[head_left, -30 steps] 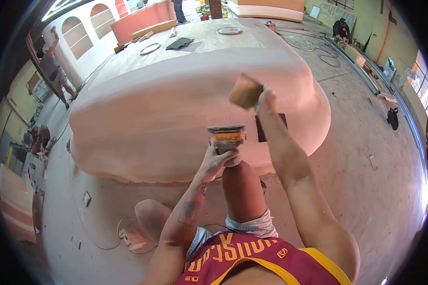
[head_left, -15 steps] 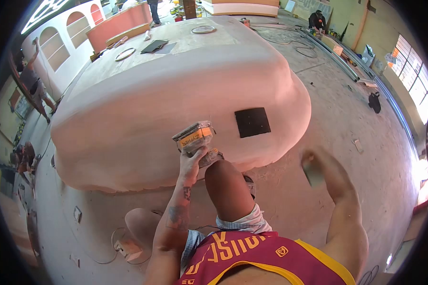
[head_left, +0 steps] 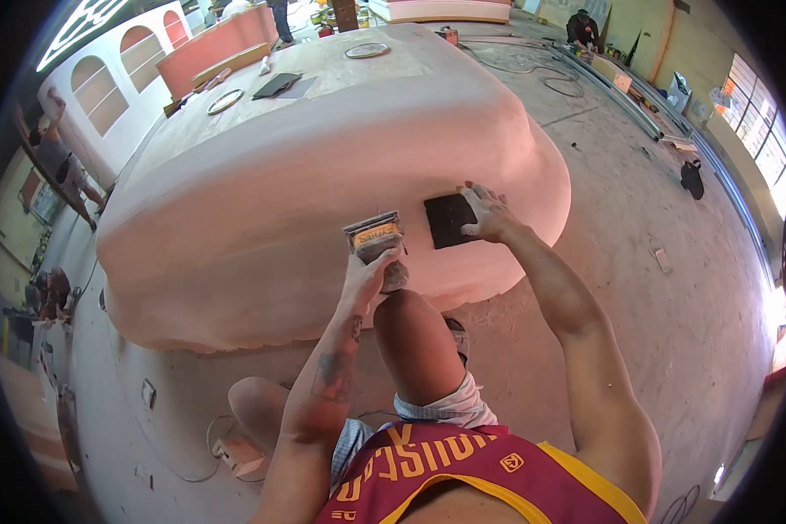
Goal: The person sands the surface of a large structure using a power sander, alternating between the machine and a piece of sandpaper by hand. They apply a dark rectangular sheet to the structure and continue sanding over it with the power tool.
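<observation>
My left hand (head_left: 371, 272) is wrapped round a dusty sander with an orange label (head_left: 377, 234), its flat pad facing away from me near the middle of the view. Fingers spread, my right hand (head_left: 487, 212) touches the right edge of a black square sheet (head_left: 448, 222). That sheet lies against the curved side of a large pinkish-white rounded form (head_left: 262, 201). The sander is left of the sheet, in front of the form. My bent knee is just below the sander.
On the form's top are two metal rings (head_left: 368, 51) (head_left: 225, 101) and a dark flat piece (head_left: 277, 85). A co-worker (head_left: 582, 31) sits at the back right beside long metal profiles (head_left: 616, 90). Another person (head_left: 61, 166) stands at the left. A cable lies by a box (head_left: 238, 458).
My right hand has moved left and up from beside the form to the black sheet; the flat piece it held is no longer seen in it. The sander has shifted slightly right and turned.
</observation>
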